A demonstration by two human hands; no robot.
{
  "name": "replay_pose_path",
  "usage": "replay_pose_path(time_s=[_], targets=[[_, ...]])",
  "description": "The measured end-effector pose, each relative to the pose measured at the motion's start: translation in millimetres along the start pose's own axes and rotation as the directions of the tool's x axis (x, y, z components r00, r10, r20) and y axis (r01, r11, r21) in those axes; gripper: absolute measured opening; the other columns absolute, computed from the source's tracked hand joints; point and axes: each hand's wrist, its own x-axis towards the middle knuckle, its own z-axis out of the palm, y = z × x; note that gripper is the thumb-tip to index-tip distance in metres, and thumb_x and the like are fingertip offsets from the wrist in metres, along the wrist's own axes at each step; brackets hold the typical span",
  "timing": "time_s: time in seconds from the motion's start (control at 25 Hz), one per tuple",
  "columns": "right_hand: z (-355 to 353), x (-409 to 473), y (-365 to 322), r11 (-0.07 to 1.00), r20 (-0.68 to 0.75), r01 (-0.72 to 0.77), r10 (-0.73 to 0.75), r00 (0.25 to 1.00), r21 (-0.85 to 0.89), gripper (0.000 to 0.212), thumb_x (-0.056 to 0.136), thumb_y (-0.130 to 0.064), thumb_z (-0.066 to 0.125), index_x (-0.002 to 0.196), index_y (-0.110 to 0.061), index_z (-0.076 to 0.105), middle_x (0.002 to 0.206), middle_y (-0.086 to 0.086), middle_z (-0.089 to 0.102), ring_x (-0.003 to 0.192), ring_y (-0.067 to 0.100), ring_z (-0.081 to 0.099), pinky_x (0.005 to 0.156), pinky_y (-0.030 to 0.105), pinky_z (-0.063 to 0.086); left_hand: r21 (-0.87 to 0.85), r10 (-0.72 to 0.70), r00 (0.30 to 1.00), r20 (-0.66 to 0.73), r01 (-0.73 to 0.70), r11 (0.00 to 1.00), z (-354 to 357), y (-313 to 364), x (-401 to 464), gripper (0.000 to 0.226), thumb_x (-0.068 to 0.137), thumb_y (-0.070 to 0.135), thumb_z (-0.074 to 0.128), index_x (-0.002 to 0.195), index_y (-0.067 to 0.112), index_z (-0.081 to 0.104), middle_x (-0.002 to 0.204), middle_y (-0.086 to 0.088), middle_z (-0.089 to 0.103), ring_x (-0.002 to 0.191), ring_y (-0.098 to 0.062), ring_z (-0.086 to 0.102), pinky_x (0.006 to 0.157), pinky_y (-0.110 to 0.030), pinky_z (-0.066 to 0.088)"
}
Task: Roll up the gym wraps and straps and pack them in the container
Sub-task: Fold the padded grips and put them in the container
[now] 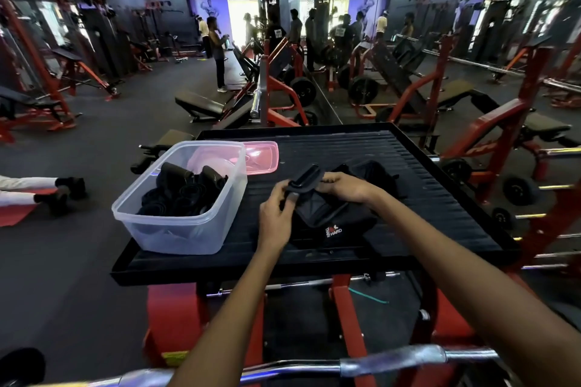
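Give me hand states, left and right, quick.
Left hand: closed, pinching the near end of the black strap.
Right hand: closed, gripping the same strap from the far side.

On a black ribbed worktop both hands work a black strap at the middle: the left hand pinches its near-left edge while the right hand grips its far end, where a rolled part stands up between them. To the left, touching nothing but the worktop, sits a clear plastic container holding several black rolled wraps, with a pink lid lying just behind it.
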Motion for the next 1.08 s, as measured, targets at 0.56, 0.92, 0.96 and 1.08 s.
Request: replay_pose_path(time_s=[0.56,0.92,0.96,1.08], targets=[[-28,-47,22,0.942,-0.096,-0.164,0.200,0.975,0.292,0.020,0.097,-0.026,0.043,0.087,-0.011,0.052,0.069,0.009,0.061,0.047,0.015,0.062,0.039,0.021,0.047,0.097,-0.095,0.908,-0.408,0.147,0.984,-5,-3,6,0.038,0.097,0.006,0.039,0.135,0.006,0.041,0.124,-0.017,0.058,0.112,-0.032,0.055,0.087,-0.026,0.038],[-46,-62,32,0.715,0.029,-0.089,0.096,0.995,0.694,0.023,0.097,-0.007,0.039,0.105,-0.025,0.052,0.072,0.007,0.066,0.050,0.011,0.060,0.052,0.024,0.054,0.093,-0.043,0.910,-0.412,0.089,0.992,-4,-2,6,0.039,0.096,0.000,0.039,0.134,0.004,0.041,0.124,-0.018,0.057,0.112,-0.032,0.055,0.082,-0.011,0.032],[-49,-63,30,0.615,-0.003,-0.045,0.077,0.997,0.787,0.022,0.094,-0.007,0.041,0.097,-0.024,0.055,0.073,0.004,0.068,0.053,0.010,0.063,0.055,0.024,0.056,0.088,-0.047,0.910,-0.411,0.091,0.992,-4,-2,6,0.039,0.096,0.000,0.039,0.134,0.003,0.041,0.125,-0.018,0.057,0.113,-0.031,0.055,0.082,-0.010,0.031],[-51,-63,30,0.281,-0.063,0.091,-0.110,0.992,0.955,0.036,0.071,-0.007,0.051,0.103,-0.012,0.067,0.114,0.014,0.068,0.105,0.024,0.067,0.082,0.038,0.056,0.056,-0.069,0.923,-0.379,0.097,0.994,-4,-2,6,0.041,0.097,0.003,0.039,0.137,0.005,0.039,0.131,-0.014,0.054,0.119,-0.026,0.051,0.088,-0.009,0.030]])
